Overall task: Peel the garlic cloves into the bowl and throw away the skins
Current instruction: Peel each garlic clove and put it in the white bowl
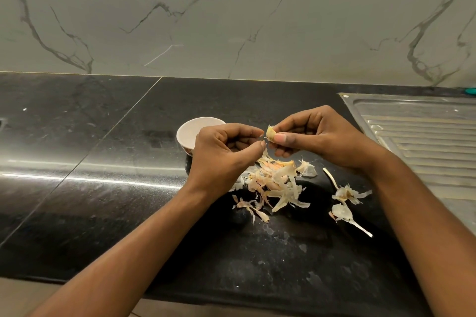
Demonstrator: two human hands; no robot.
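My right hand [318, 136] pinches a small yellowish garlic clove [270, 133] between thumb and forefinger, held above the counter. My left hand [224, 153] sits just left of it, fingers curled, thumb and forefinger tips close together beside the clove; whether they hold a shred of skin I cannot tell. A white bowl [192, 129] stands behind the left hand, partly hidden by it. A heap of papery garlic skins [275, 183] lies on the black counter beneath both hands.
More skins and stem bits [345, 203] lie to the right of the heap. A steel sink drainboard [425, 136] fills the right side. The black stone counter [90, 162] stretches left, with a marble wall behind. The counter's front edge runs below my forearms.
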